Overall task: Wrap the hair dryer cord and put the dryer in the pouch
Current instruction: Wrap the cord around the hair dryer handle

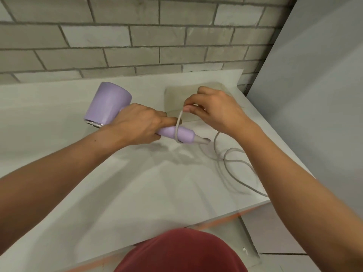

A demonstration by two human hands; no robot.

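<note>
A lilac hair dryer [108, 104] is held above the pale counter, its barrel pointing up and left. My left hand [137, 124] grips its handle. My right hand [214, 108] pinches the grey cord [231, 163] just right of the handle. One loop of the cord passes around the handle's lower end. The remaining cord trails in loose curves over the counter to the right. A flat beige pouch [176, 99] lies on the counter behind my hands, partly hidden by them.
The counter [117, 183] meets a grey brick wall [137, 36] at the back. A pale panel [314, 95] rises at the right. The counter's front edge runs diagonally at the lower right, with tiled floor below.
</note>
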